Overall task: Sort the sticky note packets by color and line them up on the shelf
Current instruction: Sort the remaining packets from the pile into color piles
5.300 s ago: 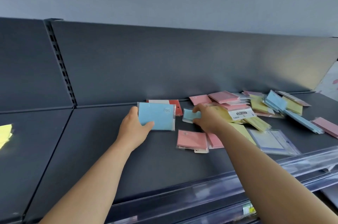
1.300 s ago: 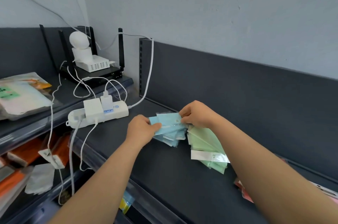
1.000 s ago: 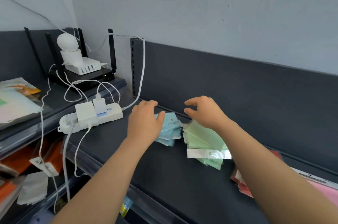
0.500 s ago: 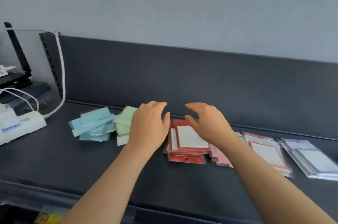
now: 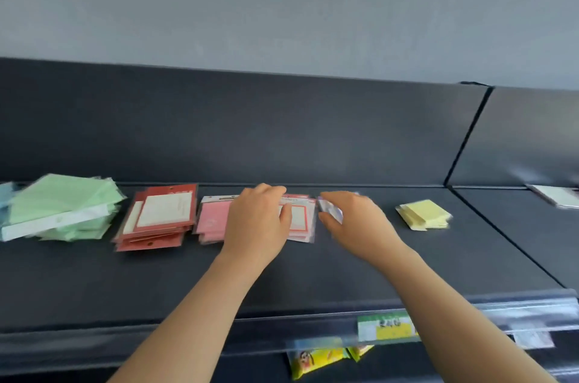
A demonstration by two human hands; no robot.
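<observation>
The shelf [image 5: 313, 276] holds a row: green stack [image 5: 62, 207] at 9 o'clock, red [image 5: 159, 216], pink [image 5: 213, 219], yellow [image 5: 423, 215] at 3. The left hand [image 5: 257, 219] lies flat, fingers relaxed, on the bordered packets [image 5: 299, 219]. The right hand [image 5: 354, 219], the nearer one, curves over the lilac packet [image 5: 330, 210] at its 9. Too blurred to tell if it grips.

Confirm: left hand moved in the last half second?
Yes. The left hand went right: from the red stack's left edge to beyond its right edge.
</observation>
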